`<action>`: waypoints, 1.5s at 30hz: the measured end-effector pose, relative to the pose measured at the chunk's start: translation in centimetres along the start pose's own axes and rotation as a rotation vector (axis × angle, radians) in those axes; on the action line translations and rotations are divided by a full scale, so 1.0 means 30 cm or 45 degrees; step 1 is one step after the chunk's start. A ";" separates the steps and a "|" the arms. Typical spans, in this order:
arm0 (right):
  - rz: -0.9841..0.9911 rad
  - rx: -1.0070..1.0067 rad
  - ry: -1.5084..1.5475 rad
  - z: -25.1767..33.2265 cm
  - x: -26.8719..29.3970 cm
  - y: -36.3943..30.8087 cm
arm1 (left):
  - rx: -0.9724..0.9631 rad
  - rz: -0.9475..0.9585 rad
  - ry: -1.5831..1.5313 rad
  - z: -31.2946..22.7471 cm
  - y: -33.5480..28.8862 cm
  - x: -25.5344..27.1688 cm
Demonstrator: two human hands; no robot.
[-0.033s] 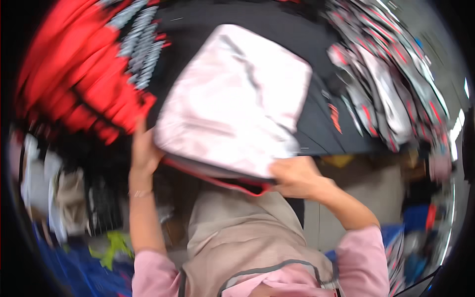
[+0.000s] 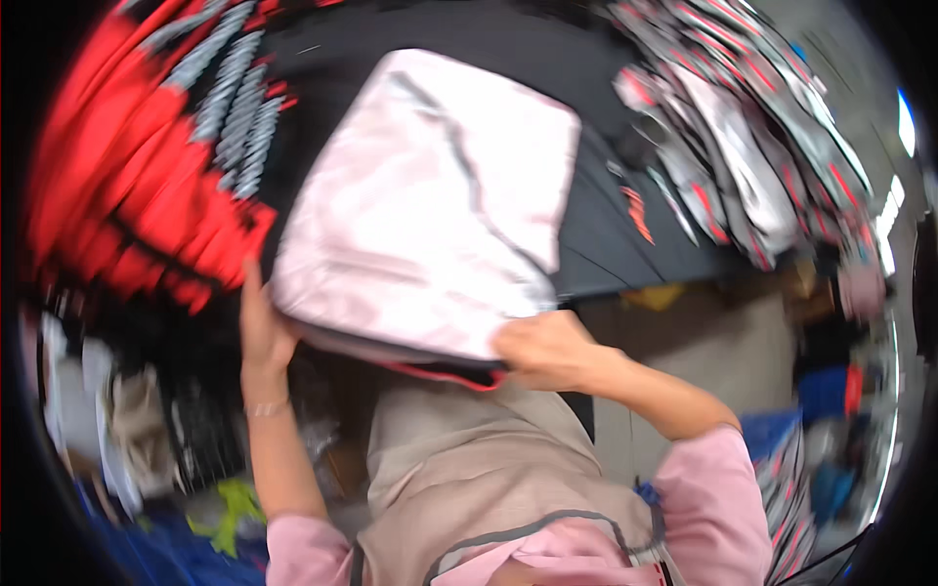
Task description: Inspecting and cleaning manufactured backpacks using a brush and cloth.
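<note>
A boxy pale pink-white fabric bag [image 2: 401, 195] is tilted between my hands, over the near edge of the dark table. A dark slanting line crosses its upper face. Red trim shows along its dark lower edge. My right hand [image 2: 547, 349] is closed on the near right corner, with the fingers curled. At the near left corner, my left hand [image 2: 267, 332] grips the side; some of its fingers are hidden behind the bag or blurred.
Stacked red fabric pieces [image 2: 127, 176] with grey twisted-looking strips [image 2: 239, 122] lie at left. Grey-white pieces with red trim [image 2: 723, 137] are piled at right. A small orange-red item [image 2: 637, 215] rests on the black tabletop [image 2: 611, 259]. Bright yellow-green material [image 2: 232, 518] lies below left.
The bag and both hands sit slightly further left in the picture, and the table and piles have shifted left with them. Both hands keep the same hold.
</note>
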State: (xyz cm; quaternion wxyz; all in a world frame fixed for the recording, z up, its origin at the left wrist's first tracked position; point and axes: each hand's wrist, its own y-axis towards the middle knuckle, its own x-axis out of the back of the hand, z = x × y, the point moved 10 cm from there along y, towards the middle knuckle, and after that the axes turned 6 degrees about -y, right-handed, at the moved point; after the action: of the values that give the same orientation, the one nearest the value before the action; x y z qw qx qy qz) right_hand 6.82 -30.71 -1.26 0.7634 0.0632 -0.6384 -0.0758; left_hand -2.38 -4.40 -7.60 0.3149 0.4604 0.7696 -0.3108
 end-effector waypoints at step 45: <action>-0.374 -0.583 0.691 -0.123 0.008 0.232 | -0.282 -0.278 -0.405 0.274 -0.120 -0.025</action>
State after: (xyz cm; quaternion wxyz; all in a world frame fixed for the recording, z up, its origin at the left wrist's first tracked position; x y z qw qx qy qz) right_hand 10.74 -23.93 -0.32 0.8800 -0.0002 -0.3638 -0.3054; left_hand -3.72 -12.47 -11.35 0.4454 0.2820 0.7850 -0.3254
